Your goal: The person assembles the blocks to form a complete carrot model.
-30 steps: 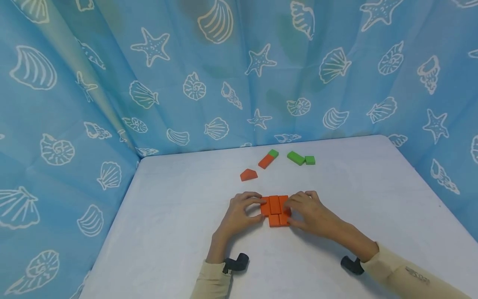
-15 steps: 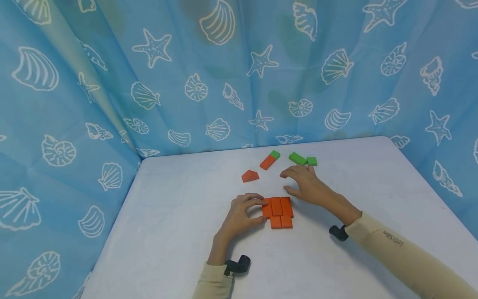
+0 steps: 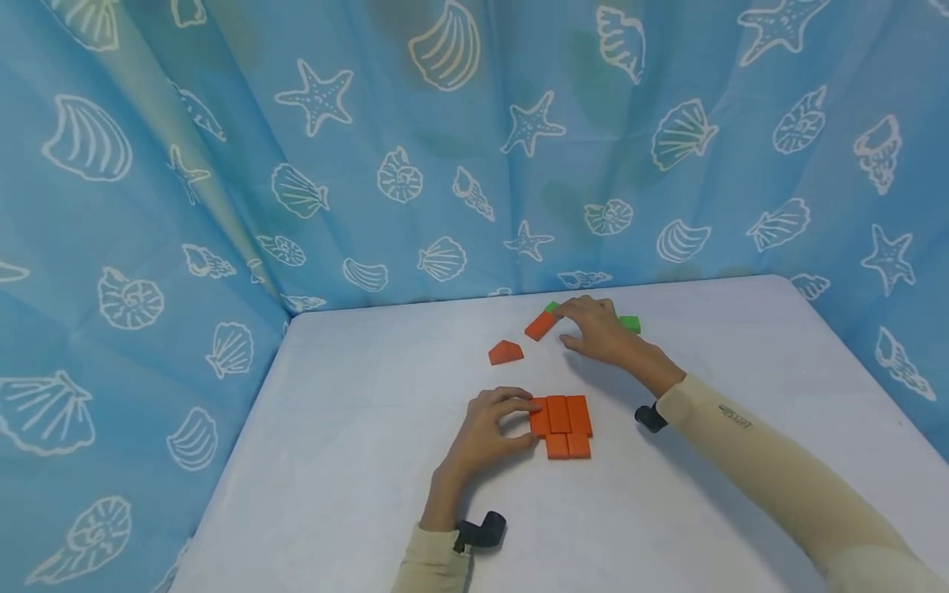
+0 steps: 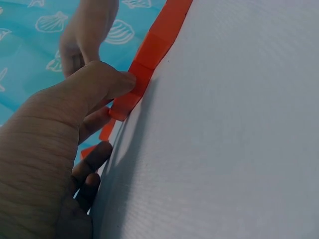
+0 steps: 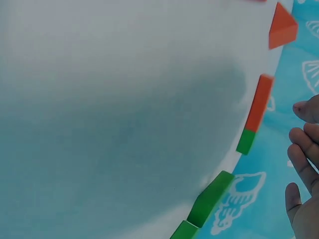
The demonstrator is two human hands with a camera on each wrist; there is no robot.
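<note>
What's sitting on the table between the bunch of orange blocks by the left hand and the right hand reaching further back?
Nothing: in the head view, bare white table separates the orange cluster from the right hand. The orange wedge lies off to the left.

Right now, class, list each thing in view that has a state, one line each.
Left hand: grip touching the orange block cluster, which lies flat, packed together.
Right hand: open, above the long green block.
Orange-green block: flat, untouched.
Orange wedge: flat, alone.

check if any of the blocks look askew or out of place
Nothing is damaged. The orange cluster under the left hand sits flush, but its front two blocks make an uneven outline. Loose pieces near the right hand, like the orange wedge, lie scattered at angles.
</note>
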